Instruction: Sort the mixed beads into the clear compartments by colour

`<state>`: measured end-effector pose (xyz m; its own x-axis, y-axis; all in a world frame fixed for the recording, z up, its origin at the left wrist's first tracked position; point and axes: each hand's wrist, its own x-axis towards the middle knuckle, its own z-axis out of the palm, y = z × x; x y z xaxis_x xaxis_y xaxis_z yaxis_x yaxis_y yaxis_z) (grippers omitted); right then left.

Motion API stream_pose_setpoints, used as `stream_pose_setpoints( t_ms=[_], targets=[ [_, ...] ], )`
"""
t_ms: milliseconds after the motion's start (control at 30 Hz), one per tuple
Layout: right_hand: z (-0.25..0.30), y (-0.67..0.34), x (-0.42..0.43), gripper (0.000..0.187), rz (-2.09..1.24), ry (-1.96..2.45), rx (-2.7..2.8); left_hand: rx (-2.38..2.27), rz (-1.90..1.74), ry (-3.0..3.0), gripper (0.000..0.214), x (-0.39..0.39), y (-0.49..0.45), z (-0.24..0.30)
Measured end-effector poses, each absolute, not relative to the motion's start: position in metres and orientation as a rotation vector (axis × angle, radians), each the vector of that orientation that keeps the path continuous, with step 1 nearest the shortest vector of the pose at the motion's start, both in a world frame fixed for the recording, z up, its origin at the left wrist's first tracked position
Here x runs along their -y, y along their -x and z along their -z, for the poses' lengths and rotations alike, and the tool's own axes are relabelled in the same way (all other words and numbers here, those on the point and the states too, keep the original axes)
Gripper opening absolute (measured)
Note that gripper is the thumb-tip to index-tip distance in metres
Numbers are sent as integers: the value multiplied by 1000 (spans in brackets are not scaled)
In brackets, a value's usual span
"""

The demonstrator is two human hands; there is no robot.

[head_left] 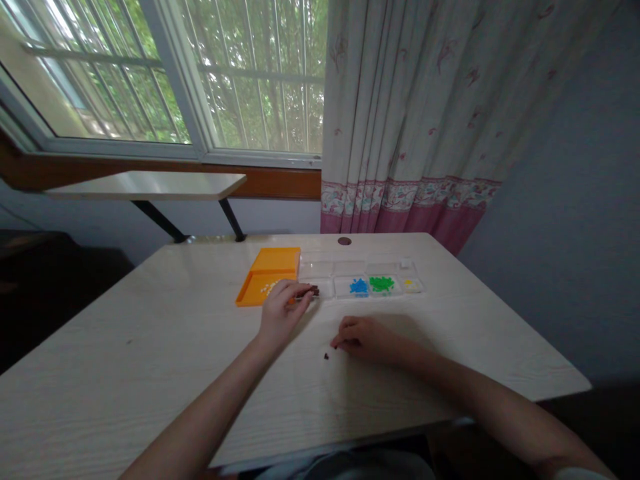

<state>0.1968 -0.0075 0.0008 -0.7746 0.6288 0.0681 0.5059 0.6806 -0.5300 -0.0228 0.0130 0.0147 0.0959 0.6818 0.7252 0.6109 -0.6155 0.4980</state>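
My left hand point(284, 308) is over the left end of the clear compartment box, with fingers curled and thumb brought toward them. Small dark brown pieces point(315, 291) show right at its fingertips; whether any are gripped is hard to make out. Lower on the table, my right hand point(361, 339) rests with thumb and forefinger pinched on a tiny dark brown piece point(335, 347). Another small dark brown piece point(326, 356) lies on the tabletop just left of those fingertips.
An open orange case point(275, 259) with white pieces point(269, 287) stands left of the clear box point(326, 288). Its compartments contain blue pieces point(359, 287), green pieces point(381, 284) and a few yellow pieces point(409, 283). A raised shelf point(150, 184) stands at the table's back left.
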Motion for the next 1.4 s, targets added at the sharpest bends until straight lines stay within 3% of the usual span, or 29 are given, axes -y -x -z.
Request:
stream_pose_setpoints(
  t_ms=[700, 833, 1033, 1400],
  targets=[
    [-6, -196, 8, 20, -675, 936, 2630, -1679, -1308, -2272, 23, -41, 33, 6],
    [-4, -195, 8, 17, -675, 1020, 2480, -1517, -1279, -2341, 18, -34, 29, 4],
    [4, -196, 2, 11, -579, 1055, 2279, -969, -952, -2613, 13, -8, 10, -4],
    [4, -195, 2, 6, -493, 1124, 2257, -902, -965, -2633, 12, -2, 4, -5]
  ],
)
